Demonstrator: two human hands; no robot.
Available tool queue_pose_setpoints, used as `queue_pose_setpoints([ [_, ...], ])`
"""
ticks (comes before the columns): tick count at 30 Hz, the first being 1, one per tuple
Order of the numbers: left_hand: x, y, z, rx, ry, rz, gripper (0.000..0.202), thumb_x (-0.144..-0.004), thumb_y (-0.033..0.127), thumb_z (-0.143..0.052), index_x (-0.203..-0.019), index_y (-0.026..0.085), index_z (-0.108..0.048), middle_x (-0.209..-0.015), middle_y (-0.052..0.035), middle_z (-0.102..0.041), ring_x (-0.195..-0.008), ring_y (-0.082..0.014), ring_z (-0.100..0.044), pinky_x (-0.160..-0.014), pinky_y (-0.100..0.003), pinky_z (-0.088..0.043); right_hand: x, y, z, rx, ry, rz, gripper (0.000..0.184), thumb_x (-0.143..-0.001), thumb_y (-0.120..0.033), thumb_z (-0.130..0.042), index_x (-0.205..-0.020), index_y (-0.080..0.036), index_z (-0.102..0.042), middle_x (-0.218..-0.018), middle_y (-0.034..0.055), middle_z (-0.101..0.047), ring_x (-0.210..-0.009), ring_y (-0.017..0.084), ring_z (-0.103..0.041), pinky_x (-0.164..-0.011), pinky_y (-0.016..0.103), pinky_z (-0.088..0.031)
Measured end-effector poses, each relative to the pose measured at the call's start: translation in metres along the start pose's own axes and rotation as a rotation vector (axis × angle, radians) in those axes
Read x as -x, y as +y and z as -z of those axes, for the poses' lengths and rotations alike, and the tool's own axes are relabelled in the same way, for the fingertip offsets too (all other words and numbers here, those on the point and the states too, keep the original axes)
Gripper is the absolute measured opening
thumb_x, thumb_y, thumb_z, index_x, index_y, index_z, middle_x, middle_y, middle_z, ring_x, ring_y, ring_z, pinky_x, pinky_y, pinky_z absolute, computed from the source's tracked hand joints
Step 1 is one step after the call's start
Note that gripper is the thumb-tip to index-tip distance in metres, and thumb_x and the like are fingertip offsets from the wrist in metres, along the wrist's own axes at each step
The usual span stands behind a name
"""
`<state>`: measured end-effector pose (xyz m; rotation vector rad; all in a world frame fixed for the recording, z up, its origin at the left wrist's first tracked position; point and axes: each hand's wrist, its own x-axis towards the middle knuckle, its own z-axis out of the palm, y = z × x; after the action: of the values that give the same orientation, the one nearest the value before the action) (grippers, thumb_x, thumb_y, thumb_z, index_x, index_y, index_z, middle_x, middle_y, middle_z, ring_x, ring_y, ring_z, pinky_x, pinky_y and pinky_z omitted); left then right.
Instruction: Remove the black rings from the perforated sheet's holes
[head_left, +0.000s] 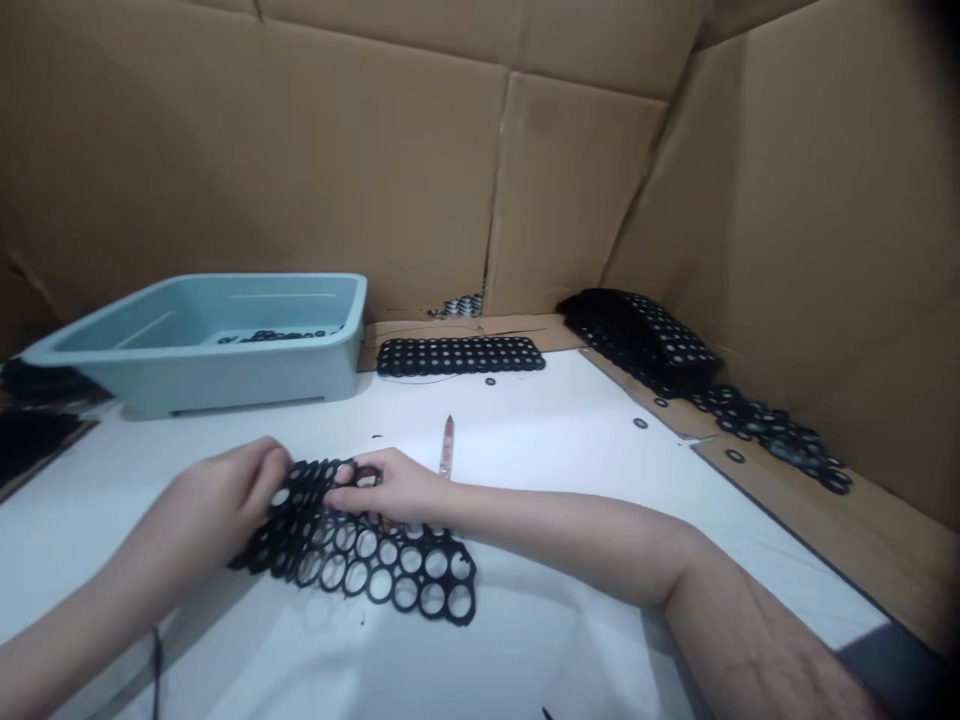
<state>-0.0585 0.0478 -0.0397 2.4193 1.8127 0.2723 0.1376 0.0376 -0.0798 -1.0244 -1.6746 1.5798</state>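
Between my hands is a black mesh of joined rings (289, 530), bunched up on the left and spreading into an open sheet at the lower right. My left hand (232, 490) is closed on the mesh's left edge, its fingertips partly hidden. On the upper edge, my right hand (397, 487) pinches the mesh between thumb and fingers. Just beyond my right wrist lies a slim clear tube with red print and a dark pointed tip (448, 445). A dark cord (157, 670) hangs below my left forearm.
A pale blue basin (315, 380) with black rings inside stands at the back left. Behind the hands lies a flat black ring panel (461, 356). Stacked black panels (645, 335) and a pile of loose rings (780, 435) line the right side. Cardboard walls (337, 150) surround the white table.
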Motion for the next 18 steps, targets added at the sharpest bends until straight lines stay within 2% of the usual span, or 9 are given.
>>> queue_pose_setpoints([
  [3,0.016,0.018,-0.016,0.073,-0.014,-0.036,0.03,-0.087,0.038,-0.026,-0.072,0.021,-0.046,-0.07,-0.0018,-0.06,-0.066,-0.0186,-0.056,-0.06,-0.027,-0.036,-0.002,0.002,-0.003,-0.023,-0.006,-0.047,0.016,-0.078,-0.031,-0.057,-0.076,-0.016,-0.051,-0.056,-0.0057,-0.049,-0.04,0.003,-0.037,-0.038,0.015,-0.032],
  [6,0.02,0.017,-0.029,0.04,0.023,-0.04,0.03,-0.087,0.036,-0.025,-0.072,0.02,-0.046,-0.069,-0.003,-0.059,-0.063,-0.0187,-0.055,-0.057,-0.028,-0.036,-0.004,0.006,-0.006,-0.051,0.05,-0.046,0.014,-0.079,-0.029,-0.054,-0.08,-0.017,-0.049,-0.057,-0.0056,-0.049,-0.04,0.003,-0.037,-0.035,0.014,-0.032],
  [8,0.021,0.013,-0.033,0.034,0.004,-0.055,0.03,-0.087,0.034,-0.025,-0.071,0.02,-0.046,-0.067,-0.0031,-0.059,-0.06,-0.0183,-0.055,-0.055,-0.028,-0.035,-0.004,0.008,-0.008,-0.04,0.075,-0.045,0.014,-0.08,-0.029,-0.053,-0.081,-0.017,-0.047,-0.058,-0.0053,-0.049,-0.041,0.004,-0.038,-0.035,0.014,-0.032],
  [11,0.021,0.011,-0.036,0.109,-0.02,-0.073,0.034,-0.089,0.034,-0.022,-0.07,0.019,-0.046,-0.067,-0.0025,-0.059,-0.06,-0.0171,-0.055,-0.055,-0.027,-0.036,-0.003,0.007,-0.011,0.002,0.074,-0.037,0.013,-0.08,-0.03,-0.051,-0.08,-0.018,-0.046,-0.061,-0.0046,-0.049,-0.042,0.004,-0.037,-0.035,0.014,-0.033],
  [15,0.022,0.013,-0.036,0.169,-0.042,-0.098,0.037,-0.089,0.042,-0.022,-0.074,0.019,-0.047,-0.069,-0.0023,-0.06,-0.061,-0.0174,-0.054,-0.055,-0.028,-0.035,-0.001,0.007,-0.012,0.038,0.053,-0.014,0.013,-0.081,-0.031,-0.05,-0.082,-0.019,-0.046,-0.056,-0.0069,-0.042,-0.04,0.004,-0.036,-0.035,0.015,-0.033],
  [18,0.018,0.011,-0.033,0.228,-0.118,-0.13,0.037,-0.088,0.045,-0.025,-0.077,0.02,-0.05,-0.072,-0.0013,-0.061,-0.064,-0.017,-0.055,-0.058,-0.028,-0.036,-0.001,0.007,-0.013,0.036,0.021,-0.001,0.012,-0.081,-0.03,-0.049,-0.083,-0.019,-0.045,-0.059,-0.0067,-0.045,-0.041,0.004,-0.037,-0.037,0.015,-0.032],
])
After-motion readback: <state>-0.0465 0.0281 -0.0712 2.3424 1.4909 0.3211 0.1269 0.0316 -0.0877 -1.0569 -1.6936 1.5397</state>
